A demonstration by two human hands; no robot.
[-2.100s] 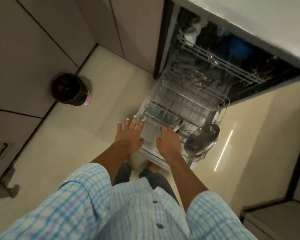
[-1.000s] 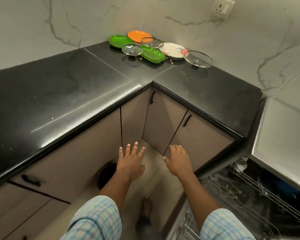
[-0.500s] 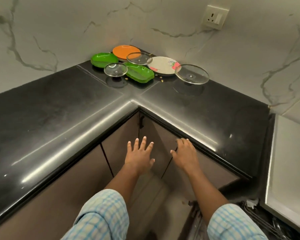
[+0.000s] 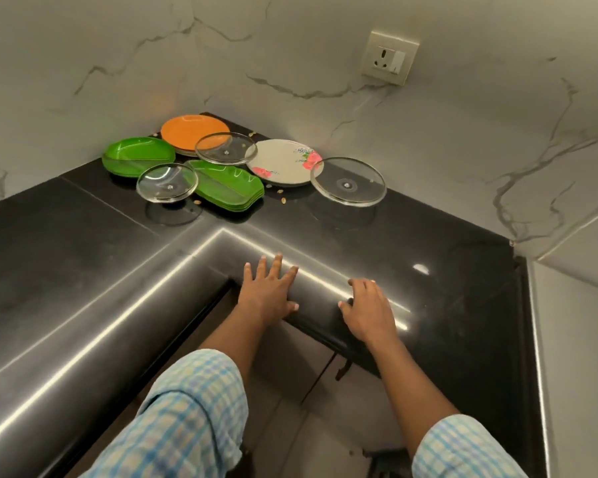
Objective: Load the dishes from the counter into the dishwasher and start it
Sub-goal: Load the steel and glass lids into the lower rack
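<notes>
"Head view, starting at the upper left: what lies on the dark surface [image 4: 83,243]?"

"A green plate [image 4: 132,155] sits in the far corner, with a small glass lid [image 4: 167,182] just in front of it. Behind them is an orange plate [image 4: 187,129], and right of the small lid a stack of green trays [image 4: 232,191]."

"And toward the middle?"

"A second glass lid [image 4: 225,148] overlaps the orange plate's near edge. Next comes a white flowered plate [image 4: 277,163], then a large glass lid [image 4: 348,181] whose rim covers that plate's right edge. A few crumbs [image 4: 283,200] lie in front of the plate. A wall socket [image 4: 390,56] is at the upper right."

"Where are the person's hands?"

"Both are low in the frame, at the inner corner of the surface and well apart from the dishes. The left hand [image 4: 268,294] has its fingers straight and spread wide, holding nothing. The right hand [image 4: 366,312], further right, has its fingers loosely bent over the front edge, also holding nothing. Whether either palm touches the stone cannot be told. Checked blue sleeves [image 4: 187,408] fill the bottom."
</notes>
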